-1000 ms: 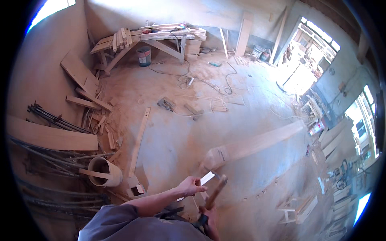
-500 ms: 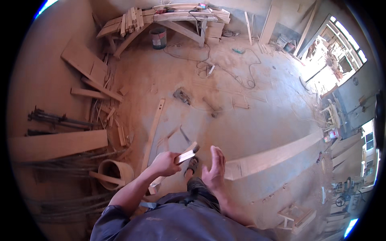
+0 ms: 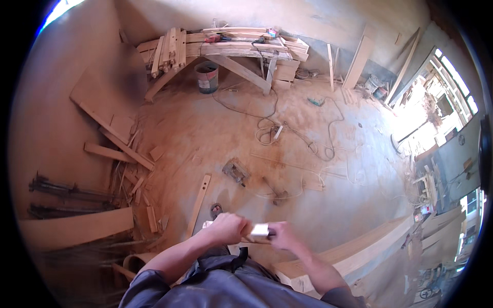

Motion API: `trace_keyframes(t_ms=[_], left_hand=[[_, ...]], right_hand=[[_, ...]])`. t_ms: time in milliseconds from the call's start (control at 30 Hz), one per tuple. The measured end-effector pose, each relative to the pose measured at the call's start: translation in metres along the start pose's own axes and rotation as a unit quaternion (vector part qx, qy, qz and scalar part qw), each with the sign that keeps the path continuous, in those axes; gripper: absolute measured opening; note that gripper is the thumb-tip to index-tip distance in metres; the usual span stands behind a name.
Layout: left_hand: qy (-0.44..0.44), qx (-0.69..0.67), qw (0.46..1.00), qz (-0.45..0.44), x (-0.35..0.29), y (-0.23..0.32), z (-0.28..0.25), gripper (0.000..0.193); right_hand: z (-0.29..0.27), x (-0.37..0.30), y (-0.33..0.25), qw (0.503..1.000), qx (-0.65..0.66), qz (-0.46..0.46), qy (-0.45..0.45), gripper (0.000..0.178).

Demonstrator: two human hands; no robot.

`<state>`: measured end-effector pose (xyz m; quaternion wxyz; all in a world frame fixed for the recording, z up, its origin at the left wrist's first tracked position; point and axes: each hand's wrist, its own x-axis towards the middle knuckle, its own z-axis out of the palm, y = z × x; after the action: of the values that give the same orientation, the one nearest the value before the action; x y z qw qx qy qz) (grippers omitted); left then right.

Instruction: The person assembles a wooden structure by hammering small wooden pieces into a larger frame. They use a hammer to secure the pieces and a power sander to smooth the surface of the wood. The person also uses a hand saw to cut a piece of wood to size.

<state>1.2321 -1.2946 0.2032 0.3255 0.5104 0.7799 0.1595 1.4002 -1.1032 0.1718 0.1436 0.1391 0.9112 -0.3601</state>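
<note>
Currently pale pc. [image 3: 260, 230] btwn curled L hand [image 3: 228, 229] & R hand [image 3: 284, 236]

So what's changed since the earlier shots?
Your right hand, open and empty half a second ago, now seems closed on a pale piece, beside your closed left hand; blur hides what that one grips. The whole view has shifted too. The bucket still sits under the workbench, and the two-holed plank still lies on the floor.

Open floor [image 3: 331, 208] ahead, beam [image 3: 364, 244] at right
</note>
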Motion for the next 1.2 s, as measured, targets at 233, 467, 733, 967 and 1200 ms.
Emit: trace_keyframes(t_ms=[233,467,733,967,1200], left_hand=[[0.205,-0.164,0.962,-0.071,0.116,-0.108,-0.153,0.075],[0.187,-0.24,0.952,-0.024,0.203,-0.186,-0.249,0.056],[0.257,-0.256,0.931,-0.043,0.335,-0.246,-0.3,0.029],[0.32,-0.15,0.92,-0.168,0.497,-0.316,-0.384,0.011],[0.248,-0.157,0.95,-0.108,0.687,-0.306,-0.473,0.013]], right_hand=[[-0.027,0.05,0.126,0.931,-0.062,0.329,0.144,0.041],[0.048,0.104,0.181,0.796,0.146,0.338,0.48,0.022],[-0.04,0.239,0.226,0.582,0.58,0.554,0.135,0.018],[-0.097,0.468,0.318,0.845,0.239,0.478,-0.011,0.039],[-0.303,0.617,0.342,0.844,0.277,0.447,0.104,0.024]])
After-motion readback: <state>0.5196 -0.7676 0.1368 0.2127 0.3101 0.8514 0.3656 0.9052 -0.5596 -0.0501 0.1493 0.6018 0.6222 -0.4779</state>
